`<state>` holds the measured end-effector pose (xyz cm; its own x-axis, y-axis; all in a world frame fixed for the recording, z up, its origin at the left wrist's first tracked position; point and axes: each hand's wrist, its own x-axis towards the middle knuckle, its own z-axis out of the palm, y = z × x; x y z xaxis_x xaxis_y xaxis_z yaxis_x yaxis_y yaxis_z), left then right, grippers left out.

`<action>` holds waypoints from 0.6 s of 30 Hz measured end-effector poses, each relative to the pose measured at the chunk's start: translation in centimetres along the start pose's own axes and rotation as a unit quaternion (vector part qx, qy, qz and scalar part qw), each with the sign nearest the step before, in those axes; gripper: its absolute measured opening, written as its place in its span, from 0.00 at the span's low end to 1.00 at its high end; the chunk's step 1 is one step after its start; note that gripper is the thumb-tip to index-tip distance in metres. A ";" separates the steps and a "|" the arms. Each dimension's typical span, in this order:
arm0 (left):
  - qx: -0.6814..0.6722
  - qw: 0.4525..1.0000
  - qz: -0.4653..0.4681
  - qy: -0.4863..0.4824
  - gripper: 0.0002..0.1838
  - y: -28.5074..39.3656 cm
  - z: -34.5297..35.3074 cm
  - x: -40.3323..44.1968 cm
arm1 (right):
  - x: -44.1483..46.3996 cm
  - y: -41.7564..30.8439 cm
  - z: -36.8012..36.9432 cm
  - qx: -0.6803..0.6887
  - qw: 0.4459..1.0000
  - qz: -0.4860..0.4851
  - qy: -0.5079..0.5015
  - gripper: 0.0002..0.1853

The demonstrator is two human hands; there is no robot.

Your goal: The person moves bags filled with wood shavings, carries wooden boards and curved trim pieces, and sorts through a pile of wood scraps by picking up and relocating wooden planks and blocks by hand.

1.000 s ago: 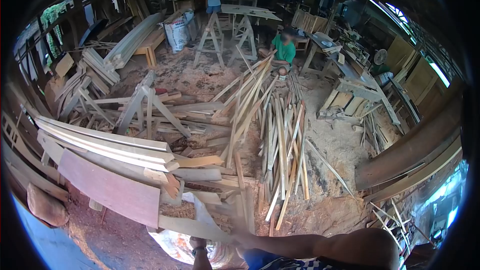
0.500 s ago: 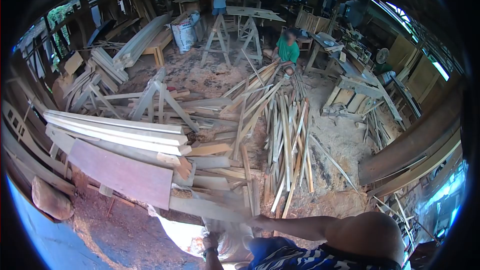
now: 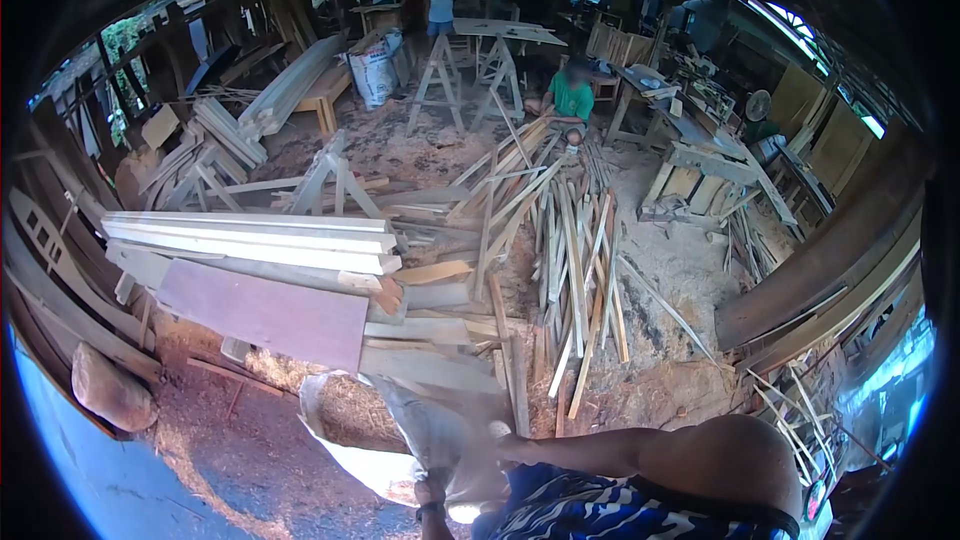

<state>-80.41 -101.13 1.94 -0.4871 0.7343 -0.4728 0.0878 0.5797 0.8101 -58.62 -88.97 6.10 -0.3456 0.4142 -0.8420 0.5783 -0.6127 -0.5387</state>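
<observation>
A pale woven sack [image 3: 372, 470] stands at the bottom centre, its mouth spread and facing up. Wood shavings [image 3: 355, 415] show inside it. My left hand [image 3: 430, 490], with a dark band at the wrist, is closed on the near rim of the sack. My right hand [image 3: 506, 443] is at the sack's right side, where the cloth is bunched; blur hides its fingers, so its grip cannot be made out. Just beyond the sack, a wide grey board [image 3: 430, 370] lies beside a pinkish panel [image 3: 265, 312].
Long planed beams [image 3: 250, 240] rest at left beyond the panel. Loose wood strips [image 3: 575, 270] cover the middle floor. A person in green [image 3: 572, 98] sits behind them; another person [image 3: 441, 2] stands at the back. A log piece [image 3: 112, 387] lies at lower left.
The sack's mouth has come up and opened wider, so the shavings inside now show. My hands stay at the sack, and the whole view has shifted slightly.
</observation>
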 end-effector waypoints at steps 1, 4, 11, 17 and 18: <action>0.020 1.000 0.005 0.013 0.27 -1.4 -0.6 -0.4 | -0.4 0.1 0.7 0.017 1.000 -0.019 0.007 0.14; 0.050 0.998 0.005 0.024 0.28 -3.9 -2.2 -1.8 | -0.7 0.0 2.3 -0.012 0.995 -0.095 -0.003 0.14; 0.015 0.999 -0.035 0.030 0.30 -6.3 -5.1 -3.5 | 0.4 0.6 3.7 -0.079 0.992 -0.094 -0.001 0.14; 0.107 0.985 -0.132 0.008 0.30 -7.4 -5.2 -1.9 | 0.2 -1.8 3.8 -0.101 0.987 -0.060 -0.106 0.34; 0.116 0.985 -0.125 0.004 0.29 -7.0 -4.9 -1.1 | 1.1 -1.8 3.5 -0.103 0.987 -0.061 -0.107 0.36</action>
<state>-84.73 -107.70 -1.57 -0.5260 0.5565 -0.6432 0.1605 0.8076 0.5675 -62.61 -89.74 6.00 -0.5573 0.3122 -0.7694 0.6525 -0.4084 -0.6384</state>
